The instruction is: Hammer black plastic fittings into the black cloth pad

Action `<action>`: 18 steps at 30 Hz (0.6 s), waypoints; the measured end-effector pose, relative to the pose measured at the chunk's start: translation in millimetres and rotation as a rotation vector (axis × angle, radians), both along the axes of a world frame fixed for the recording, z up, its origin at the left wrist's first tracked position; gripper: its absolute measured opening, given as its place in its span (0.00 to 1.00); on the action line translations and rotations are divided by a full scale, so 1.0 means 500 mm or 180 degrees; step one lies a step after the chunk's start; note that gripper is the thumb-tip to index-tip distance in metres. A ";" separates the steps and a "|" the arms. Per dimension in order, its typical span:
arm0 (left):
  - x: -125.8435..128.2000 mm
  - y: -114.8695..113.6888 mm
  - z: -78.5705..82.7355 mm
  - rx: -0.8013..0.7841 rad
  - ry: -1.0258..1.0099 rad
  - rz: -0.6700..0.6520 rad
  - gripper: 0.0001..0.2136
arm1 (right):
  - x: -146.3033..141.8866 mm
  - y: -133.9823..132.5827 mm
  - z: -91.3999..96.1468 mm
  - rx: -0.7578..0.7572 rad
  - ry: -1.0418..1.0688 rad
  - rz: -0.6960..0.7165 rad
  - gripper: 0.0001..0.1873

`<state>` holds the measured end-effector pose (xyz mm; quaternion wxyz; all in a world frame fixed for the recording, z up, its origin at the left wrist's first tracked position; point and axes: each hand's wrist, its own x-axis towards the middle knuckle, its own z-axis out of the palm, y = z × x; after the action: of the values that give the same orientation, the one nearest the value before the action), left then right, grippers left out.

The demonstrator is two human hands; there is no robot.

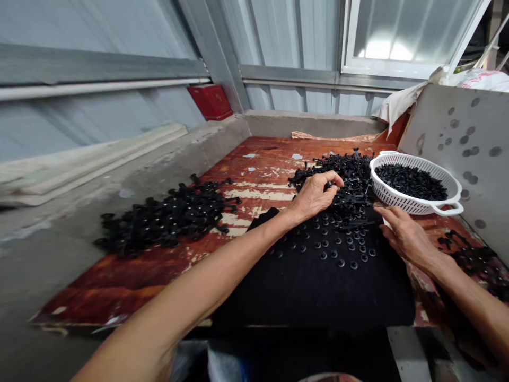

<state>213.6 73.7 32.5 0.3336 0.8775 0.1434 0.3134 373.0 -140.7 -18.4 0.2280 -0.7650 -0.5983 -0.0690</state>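
Note:
My left hand [316,195] reaches forward over a black cloth [318,286] and pinches a small black plastic part at the edge of a heap of black parts [350,178]. My right hand [401,233] rests on the cloth's right side, fingers stretched toward the heap, holding nothing I can see. Several small black ring-shaped pieces [338,249] lie scattered on the cloth between my hands. A white plastic colander [445,204] filled with small black pieces stands just beyond my right hand.
A second large heap of black parts [170,215] lies at the left on the worn red board [254,180]. More black parts [477,260] sit at the right edge. A grey spotted panel [465,127] stands behind the colander. A red box [210,101] rests by the wall.

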 end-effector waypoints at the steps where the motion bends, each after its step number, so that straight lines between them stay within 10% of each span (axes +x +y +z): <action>1: -0.012 -0.008 0.004 -0.0278 -0.0053 -0.0054 0.08 | 0.003 0.016 -0.005 0.0017 0.0066 0.0158 0.15; 9: -0.140 -0.064 0.000 -0.1870 -0.0355 -0.0086 0.14 | -0.029 0.045 0.010 0.0736 0.0890 0.0536 0.12; 18: -0.255 -0.140 -0.017 -0.1242 -0.0222 0.0332 0.05 | -0.119 -0.057 0.047 0.0055 0.2091 0.0218 0.14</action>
<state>86.1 3.5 24.2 0.4853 0.7762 0.2350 0.3268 313.3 -169.0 5.4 0.4175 -0.7239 -0.5175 0.1841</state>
